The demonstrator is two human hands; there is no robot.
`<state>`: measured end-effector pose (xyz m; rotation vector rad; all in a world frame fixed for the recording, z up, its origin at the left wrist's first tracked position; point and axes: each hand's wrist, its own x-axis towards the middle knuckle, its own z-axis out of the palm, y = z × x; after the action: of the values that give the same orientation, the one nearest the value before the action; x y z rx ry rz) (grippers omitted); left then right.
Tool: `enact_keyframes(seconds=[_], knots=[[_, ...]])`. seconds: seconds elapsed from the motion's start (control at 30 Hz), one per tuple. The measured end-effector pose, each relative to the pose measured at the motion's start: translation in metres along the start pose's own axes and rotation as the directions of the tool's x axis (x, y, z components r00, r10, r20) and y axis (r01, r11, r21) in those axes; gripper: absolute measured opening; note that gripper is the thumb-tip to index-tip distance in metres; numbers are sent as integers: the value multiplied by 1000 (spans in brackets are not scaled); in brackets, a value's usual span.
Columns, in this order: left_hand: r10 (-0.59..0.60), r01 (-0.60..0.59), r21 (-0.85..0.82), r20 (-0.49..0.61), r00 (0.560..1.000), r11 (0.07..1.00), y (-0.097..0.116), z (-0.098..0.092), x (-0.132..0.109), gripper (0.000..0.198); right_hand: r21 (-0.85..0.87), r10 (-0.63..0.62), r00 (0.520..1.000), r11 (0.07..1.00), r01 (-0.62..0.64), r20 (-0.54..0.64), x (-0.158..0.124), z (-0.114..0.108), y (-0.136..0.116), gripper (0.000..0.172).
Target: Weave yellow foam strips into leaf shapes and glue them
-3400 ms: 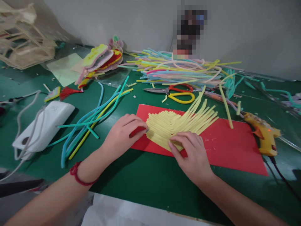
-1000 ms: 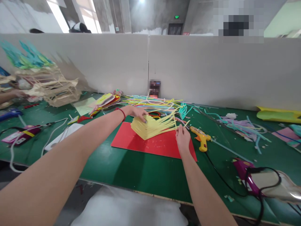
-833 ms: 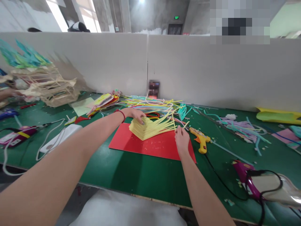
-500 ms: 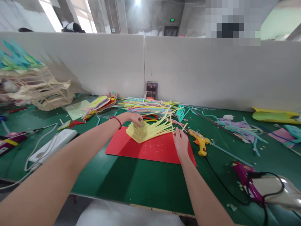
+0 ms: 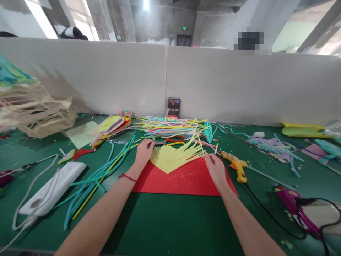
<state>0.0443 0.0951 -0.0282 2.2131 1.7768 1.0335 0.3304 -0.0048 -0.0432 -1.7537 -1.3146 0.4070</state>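
Observation:
A fan of glued yellow strips point(image 5: 173, 159) lies flat on a red sheet point(image 5: 186, 181) on the green table point(image 5: 170, 220). My left hand point(image 5: 144, 153), with a red string at its wrist, rests with fingers stretched out at the left edge of the yellow piece. At the piece's right side my right hand point(image 5: 215, 167) lies on the red sheet, its fingers flat and touching the loose strip ends. Neither hand holds anything.
A yellow glue gun point(image 5: 237, 166) lies just right of the red sheet. Behind it are a heap of coloured strips point(image 5: 173, 126) and red-handled scissors point(image 5: 173, 139). Blue and yellow strips point(image 5: 96, 176) and a white power adapter point(image 5: 52, 186) lie at left, a purple glue gun point(image 5: 295, 206) at right.
The yellow piece, earlier tilted up under my left hand, now lies flat on the red sheet. My left arm has drawn back, and the view has shifted to the right.

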Motion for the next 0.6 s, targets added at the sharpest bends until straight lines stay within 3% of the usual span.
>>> enact_keyframes(seconds=[0.1,0.2,0.37,0.5,0.6], knots=[[-75,73,-62,-15,997,995,-12,4,-2,20,-127,-5,1000,992,4,-10,16,-12,-10,56],[-104,106,-90,26,994,990,-14,6,-1,18,-271,11,999,963,-2,32,48,-17,-22,37],[-123,130,-71,97,988,989,-12,5,-2,16,-466,153,980,881,-76,131,99,7,-36,14],[-162,167,-20,149,975,986,-13,4,-4,19,-495,222,969,857,-141,109,114,23,-36,15],[-187,189,11,185,965,982,-14,5,-5,23,-439,216,975,881,-177,40,119,18,-33,16]])
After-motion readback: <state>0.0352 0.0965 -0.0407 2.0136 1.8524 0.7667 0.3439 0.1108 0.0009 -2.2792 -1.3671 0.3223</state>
